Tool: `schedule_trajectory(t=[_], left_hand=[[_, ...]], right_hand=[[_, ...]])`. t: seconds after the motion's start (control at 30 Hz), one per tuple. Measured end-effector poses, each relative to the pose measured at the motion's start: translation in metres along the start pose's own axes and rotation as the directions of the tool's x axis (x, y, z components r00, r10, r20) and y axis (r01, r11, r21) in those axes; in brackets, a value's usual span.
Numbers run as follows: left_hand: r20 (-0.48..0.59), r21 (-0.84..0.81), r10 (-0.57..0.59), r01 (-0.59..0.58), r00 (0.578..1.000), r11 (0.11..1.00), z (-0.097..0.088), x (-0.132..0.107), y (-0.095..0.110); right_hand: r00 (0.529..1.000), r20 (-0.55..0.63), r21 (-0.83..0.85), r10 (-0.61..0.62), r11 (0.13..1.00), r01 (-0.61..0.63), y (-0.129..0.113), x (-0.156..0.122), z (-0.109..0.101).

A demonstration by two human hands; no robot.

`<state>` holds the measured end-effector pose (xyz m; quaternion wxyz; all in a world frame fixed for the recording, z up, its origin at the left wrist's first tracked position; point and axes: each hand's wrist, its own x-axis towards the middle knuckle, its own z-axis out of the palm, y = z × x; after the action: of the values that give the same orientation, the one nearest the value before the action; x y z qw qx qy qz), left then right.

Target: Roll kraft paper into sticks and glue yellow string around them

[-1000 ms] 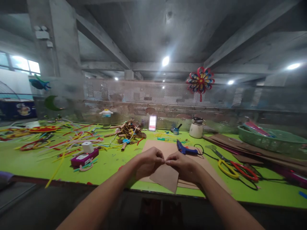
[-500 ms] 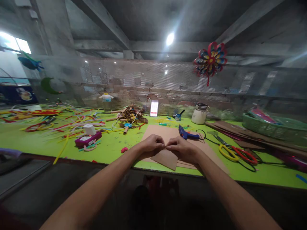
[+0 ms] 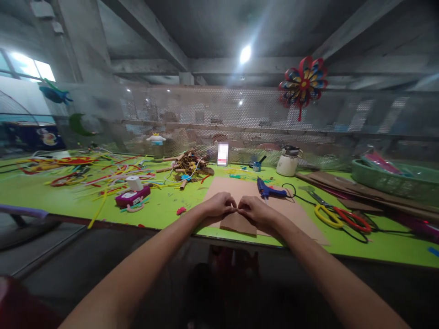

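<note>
Both of my hands meet over a small piece of brown cardboard, pinching its far edge. My left hand is closed on the left part of that edge. Close beside it, my right hand is closed on the right part, the fingertips of the two nearly touching. The piece tilts toward me above a larger flat cardboard sheet lying on the green table. A blue glue gun rests on the sheet beyond my right hand.
Scissors with yellow and red handles lie at right, near a green basket. A white jar and a lit phone stand behind. Left are a purple power strip, a pile of brown rolls and scattered coloured strips.
The small cardboard piece has tilted, its near edge now higher and swung slightly to the right. Both hands keep their pinch. The camera view has shifted a little to the left.
</note>
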<state>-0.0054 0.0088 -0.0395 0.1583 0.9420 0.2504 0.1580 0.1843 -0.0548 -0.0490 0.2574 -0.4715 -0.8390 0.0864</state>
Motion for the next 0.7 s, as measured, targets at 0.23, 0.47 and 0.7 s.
schedule_trajectory(t=[0.23, 0.47, 0.7], left_hand=[[-0.087, 0.140, 0.011, 0.001, 0.996, 0.990, 0.004, -0.003, 0.009], [-0.069, 0.073, 0.007, -0.002, 0.998, 0.997, 0.005, -0.002, 0.006], [-0.010, -0.001, 0.076, -0.076, 0.997, 0.997, -0.003, -0.007, 0.007]], right_hand=[[1.000, -0.013, -0.134, 0.000, 0.991, -0.002, -0.004, -0.002, 0.003], [0.999, 0.041, -0.079, 0.022, 0.997, -0.018, -0.012, -0.017, -0.013], [0.996, 0.064, -0.096, -0.060, 0.993, 0.066, -0.004, -0.025, -0.018]])
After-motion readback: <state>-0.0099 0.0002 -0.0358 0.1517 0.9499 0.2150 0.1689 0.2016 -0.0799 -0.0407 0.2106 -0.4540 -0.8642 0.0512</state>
